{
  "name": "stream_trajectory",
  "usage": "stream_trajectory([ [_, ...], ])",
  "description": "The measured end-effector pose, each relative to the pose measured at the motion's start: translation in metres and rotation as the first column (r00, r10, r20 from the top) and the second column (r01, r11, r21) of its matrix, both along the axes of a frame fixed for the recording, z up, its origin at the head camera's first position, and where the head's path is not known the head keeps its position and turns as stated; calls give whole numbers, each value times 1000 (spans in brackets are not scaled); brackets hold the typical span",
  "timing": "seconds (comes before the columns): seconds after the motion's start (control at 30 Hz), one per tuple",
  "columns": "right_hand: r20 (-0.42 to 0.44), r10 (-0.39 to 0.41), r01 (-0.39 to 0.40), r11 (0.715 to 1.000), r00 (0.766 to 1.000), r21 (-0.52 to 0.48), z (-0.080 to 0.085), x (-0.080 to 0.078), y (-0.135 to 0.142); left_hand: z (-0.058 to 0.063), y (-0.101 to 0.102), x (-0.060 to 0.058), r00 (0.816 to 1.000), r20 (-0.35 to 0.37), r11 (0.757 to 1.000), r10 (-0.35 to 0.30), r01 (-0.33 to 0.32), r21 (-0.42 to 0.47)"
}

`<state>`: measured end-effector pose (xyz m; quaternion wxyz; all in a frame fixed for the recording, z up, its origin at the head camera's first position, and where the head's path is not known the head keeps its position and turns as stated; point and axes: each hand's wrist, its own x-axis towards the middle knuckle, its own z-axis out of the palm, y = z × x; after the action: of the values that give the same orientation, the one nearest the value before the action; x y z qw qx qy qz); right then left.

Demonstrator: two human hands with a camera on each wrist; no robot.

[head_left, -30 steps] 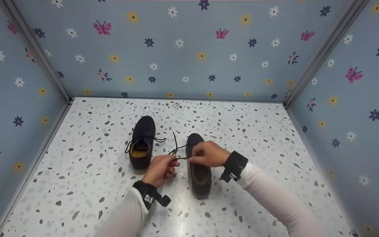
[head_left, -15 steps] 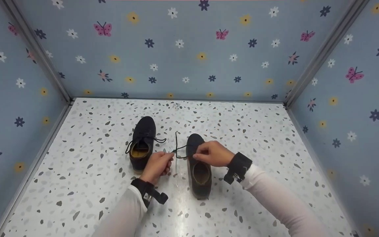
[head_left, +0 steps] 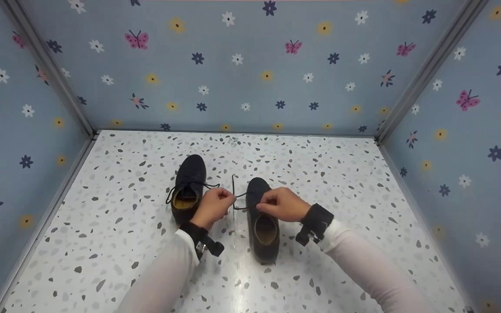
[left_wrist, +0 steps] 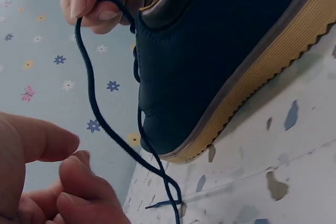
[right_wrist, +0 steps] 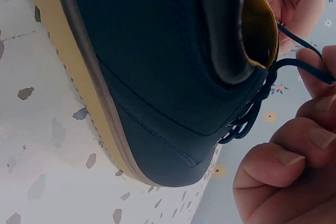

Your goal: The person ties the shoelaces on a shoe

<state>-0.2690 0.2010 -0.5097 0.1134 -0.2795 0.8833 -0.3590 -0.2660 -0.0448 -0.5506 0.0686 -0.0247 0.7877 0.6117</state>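
Two dark lace-up shoes stand side by side on the floor, toes pointing away. My right hand (head_left: 283, 204) is over the right shoe (head_left: 258, 185) and pinches one end of its dark shoelace (left_wrist: 92, 90) between thumb and fingers. From that grip the lace loops down and crosses the other lace end beside the shoe. My left hand (head_left: 213, 206) is held between the shoes, close to the lace. In the left wrist view, its thumb and bent fingers (left_wrist: 89, 182) are slightly apart with nothing between them. The right hand partly covers the shoe's lacing in the head view.
The left shoe (head_left: 191, 167), its lace tied in a bow, stands left of my left hand. Speckled white flooring (head_left: 320, 174) surrounds both shoes. Blue panels (head_left: 242, 87) printed with flowers and butterflies close off the back and both sides.
My left hand drew the lace leftward, let go, then moved slightly up and toward the crossed laces. The right hand shifted slightly right and keeps its pinch on the lace.
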Motion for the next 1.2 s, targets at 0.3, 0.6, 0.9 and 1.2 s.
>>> stream_trajectory([
  [0.3, 32, -16, 16, 1000, 999, -14, -3, 0, 3, 6, 6, -21, 989, -32, 945, -144, 128, -303],
  [0.6, 32, -22, 23, 999, 999, -24, -3, 0, 3, 7, 24, -37, 962, -87, 821, -257, 170, -545],
  [0.9, 53, -35, 37, 999, 998, -38, -5, -1, 4, -6, 29, -49, 950, -81, 752, -300, 184, -633],
  [1.2, 56, -85, 88, 995, 995, -53, -5, -3, 4, -6, 28, -46, 952, -59, 768, -301, 205, -607],
])
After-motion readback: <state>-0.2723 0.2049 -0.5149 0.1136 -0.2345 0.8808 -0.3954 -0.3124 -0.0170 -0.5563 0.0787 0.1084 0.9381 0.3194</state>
